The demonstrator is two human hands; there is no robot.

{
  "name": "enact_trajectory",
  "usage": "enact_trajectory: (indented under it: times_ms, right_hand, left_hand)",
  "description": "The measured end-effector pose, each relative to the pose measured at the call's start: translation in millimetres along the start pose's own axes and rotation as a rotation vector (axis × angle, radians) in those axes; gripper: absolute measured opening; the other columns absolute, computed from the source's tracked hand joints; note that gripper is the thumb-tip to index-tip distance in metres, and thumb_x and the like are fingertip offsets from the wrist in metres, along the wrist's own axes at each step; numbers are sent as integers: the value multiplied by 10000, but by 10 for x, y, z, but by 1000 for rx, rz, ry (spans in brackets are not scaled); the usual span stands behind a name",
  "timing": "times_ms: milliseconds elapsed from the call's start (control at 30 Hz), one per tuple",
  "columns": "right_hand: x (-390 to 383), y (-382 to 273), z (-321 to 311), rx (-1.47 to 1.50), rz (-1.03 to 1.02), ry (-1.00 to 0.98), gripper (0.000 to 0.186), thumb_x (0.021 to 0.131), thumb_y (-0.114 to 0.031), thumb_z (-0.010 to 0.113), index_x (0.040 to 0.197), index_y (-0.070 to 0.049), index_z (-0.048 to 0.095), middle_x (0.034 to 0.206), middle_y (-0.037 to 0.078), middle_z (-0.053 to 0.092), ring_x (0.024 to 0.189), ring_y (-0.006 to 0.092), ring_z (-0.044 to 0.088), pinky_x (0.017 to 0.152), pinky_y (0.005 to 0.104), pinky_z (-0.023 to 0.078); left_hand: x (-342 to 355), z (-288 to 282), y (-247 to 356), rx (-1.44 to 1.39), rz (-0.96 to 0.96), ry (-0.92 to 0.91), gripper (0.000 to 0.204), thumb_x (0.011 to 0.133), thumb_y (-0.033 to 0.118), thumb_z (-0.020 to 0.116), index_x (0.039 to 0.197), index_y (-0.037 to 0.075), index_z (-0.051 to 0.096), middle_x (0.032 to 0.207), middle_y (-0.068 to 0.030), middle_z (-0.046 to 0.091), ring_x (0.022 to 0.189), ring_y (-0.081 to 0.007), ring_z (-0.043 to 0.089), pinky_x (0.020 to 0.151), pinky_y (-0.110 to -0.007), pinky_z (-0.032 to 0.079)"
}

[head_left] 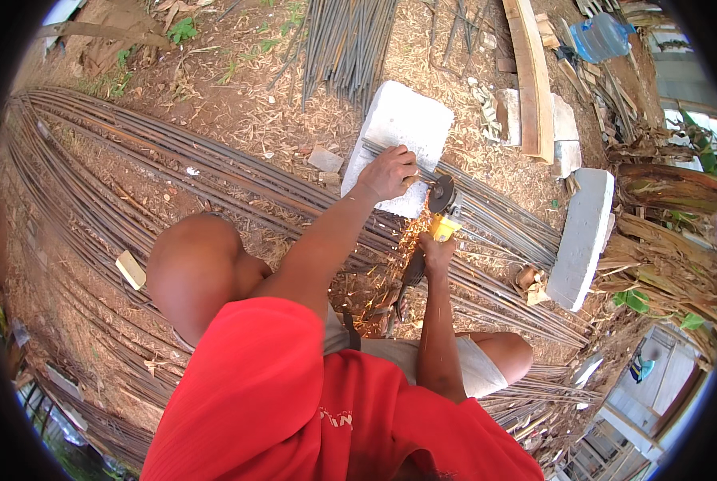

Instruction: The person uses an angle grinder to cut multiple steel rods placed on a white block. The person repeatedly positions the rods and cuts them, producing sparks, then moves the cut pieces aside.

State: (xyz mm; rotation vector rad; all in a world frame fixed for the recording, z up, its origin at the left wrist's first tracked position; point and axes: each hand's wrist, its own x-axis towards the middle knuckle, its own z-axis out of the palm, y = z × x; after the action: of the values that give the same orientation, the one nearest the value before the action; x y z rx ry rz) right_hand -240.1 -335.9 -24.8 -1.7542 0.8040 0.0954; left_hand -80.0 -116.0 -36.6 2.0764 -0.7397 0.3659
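Observation:
My right hand [437, 253] is closed round the body of a yellow and black angle grinder [444, 228]. Its dark round disc [442, 193] meets a bundle of steel rods [494, 215], and orange sparks [412, 231] spray down toward my knees. Just left of the disc, my left hand [390, 172] grips the same rods, fingers wrapped over them. Their short ends rest across a white block [410, 112], while the long parts run off to the right. The exact cut is hidden by the disc and the hand.
Long rusty rods [214, 172] stretch over the ground from the far left, passing beneath my legs. Shorter cut rods [349, 48] lie piled beyond the white block. To the right are a grey slab [583, 240], a wooden plank [531, 80] and a blue water bottle [600, 38].

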Motion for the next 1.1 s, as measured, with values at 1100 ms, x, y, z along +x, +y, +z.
enact_trajectory:
  times_ms: [1100]
  right_hand:
    - [107,203,-42,90,-58,-45,326,800,-58,833,1096,-35,698,919,-7,686,739,122,617,650,319,505]
  left_hand:
    - [-5,-17,11,-18,-23,-9,156,884,148,854,832,62,735,1004,-43,686,1035,-268,632,963,-415,555]
